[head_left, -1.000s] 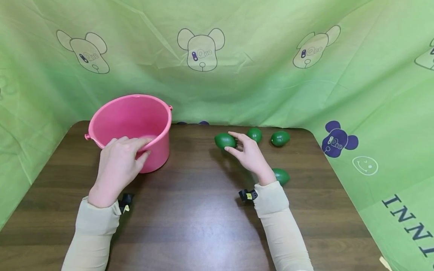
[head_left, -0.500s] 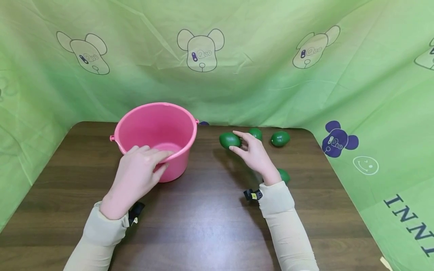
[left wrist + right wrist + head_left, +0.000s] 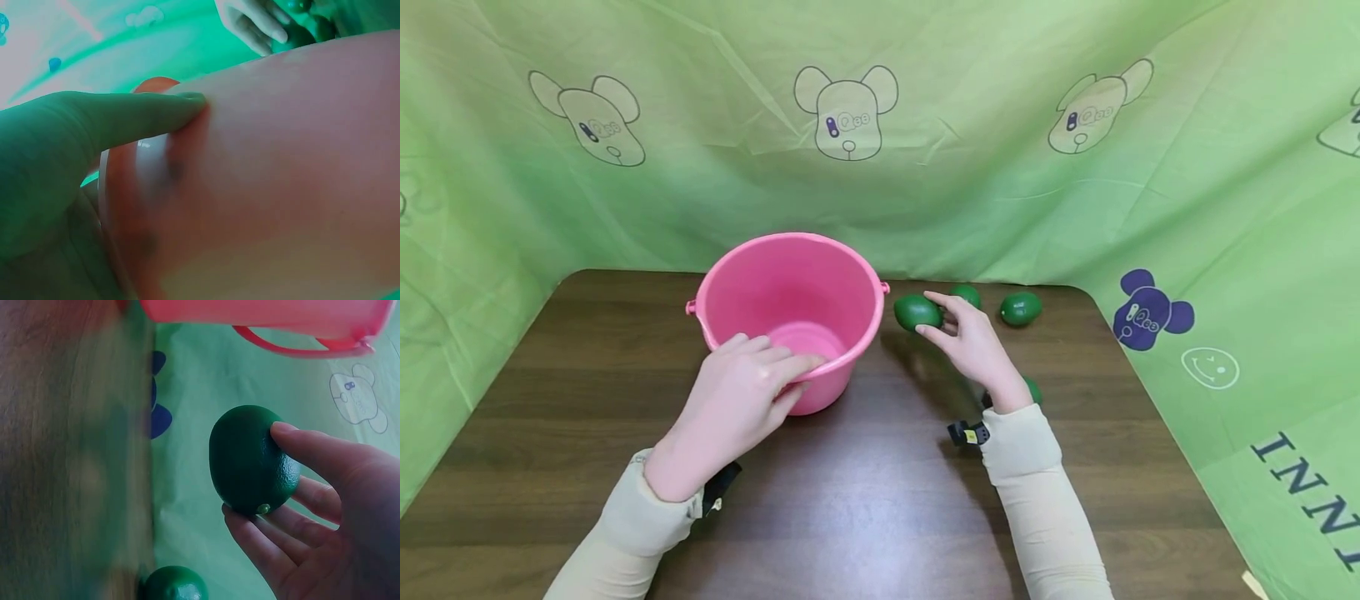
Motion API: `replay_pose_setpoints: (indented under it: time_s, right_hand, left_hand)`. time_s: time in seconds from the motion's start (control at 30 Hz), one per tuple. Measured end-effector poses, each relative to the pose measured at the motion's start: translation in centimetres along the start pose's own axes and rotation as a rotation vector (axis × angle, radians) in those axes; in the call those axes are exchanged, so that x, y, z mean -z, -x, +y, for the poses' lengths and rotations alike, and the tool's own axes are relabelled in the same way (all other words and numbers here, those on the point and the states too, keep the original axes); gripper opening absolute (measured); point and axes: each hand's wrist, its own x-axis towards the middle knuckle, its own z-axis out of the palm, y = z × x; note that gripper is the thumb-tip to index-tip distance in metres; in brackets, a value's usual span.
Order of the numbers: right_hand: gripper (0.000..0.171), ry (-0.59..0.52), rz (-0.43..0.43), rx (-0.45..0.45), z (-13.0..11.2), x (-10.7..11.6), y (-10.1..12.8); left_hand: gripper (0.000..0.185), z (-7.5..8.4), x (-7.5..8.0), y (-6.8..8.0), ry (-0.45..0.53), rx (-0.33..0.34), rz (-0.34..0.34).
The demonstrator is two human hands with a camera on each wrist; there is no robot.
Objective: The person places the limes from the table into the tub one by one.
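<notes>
Two grips at work over the counter (image 3: 865,500): left hand (image 3: 741,400) clamped on the near rim of the pink bucket (image 3: 790,292), right hand (image 3: 973,346) pinching a green lime (image 3: 916,312) just beside the bucket's right wall, raised off the counter.

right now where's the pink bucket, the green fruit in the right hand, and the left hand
pink bucket (image 3: 857,275): head view, bare far-right inner wall.
green fruit (image 3: 247,456): right wrist view, middle of its skin.
left hand (image 3: 737,400): head view, back of the hand.
</notes>
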Motion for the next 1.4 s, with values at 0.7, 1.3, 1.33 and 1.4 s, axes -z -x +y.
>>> replay_pose_setpoints:
  time_s: [0.7,1.3,1.33,1.4]
  right_hand:
    - [0.054,-0.006,0.016,-0.003,0.4,0.8,0.6]
    - [0.055,0.012,0.013,-0.038,0.8,1.2,0.8]
    - [0.055,0.012,0.016,-0.039,0.9,1.2,0.8]
    - [0.055,0.010,0.021,-0.038,1.0,1.3,0.7]
  left_hand:
    - [0.025,2.6,-0.7,-0.1,0.116,-0.180,-0.059]
    - [0.027,4.4,1.1,0.0,0.240,-0.254,-0.247]
    - [0.026,4.4,1.2,0.0,0.244,-0.246,-0.258]
    - [0.027,4.3,1.4,-0.1,0.257,-0.223,-0.281]
